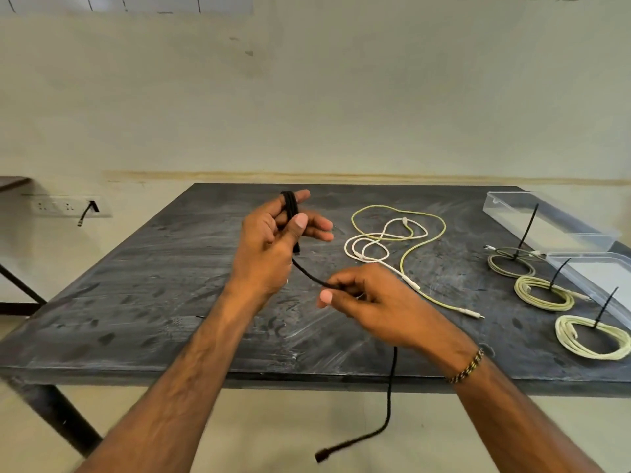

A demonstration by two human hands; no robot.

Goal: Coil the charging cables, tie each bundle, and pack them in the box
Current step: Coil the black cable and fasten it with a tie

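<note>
While the left hand [269, 244] pinches the black cable [309, 273] coil, loops may spring loose.
Right hand [362, 298] pinches the strand; its tail dangling off the tabletop [136, 302] could snag.

- You face a dark, scuffed tabletop [143, 285] with pale smears across it; a dark metal leg [58, 418] shows under its near left corner.
- Behind it you see a pale wall [307, 97] with a yellowish stripe [341, 177] just above the tabletop's far edge.
- Low on the wall at your left sits a white socket strip [65, 206] with a black plug [93, 206] in it.
- At the far left you catch the edge of another dark surface [12, 182].
- Below, the floor [273, 431] is pale.
</note>
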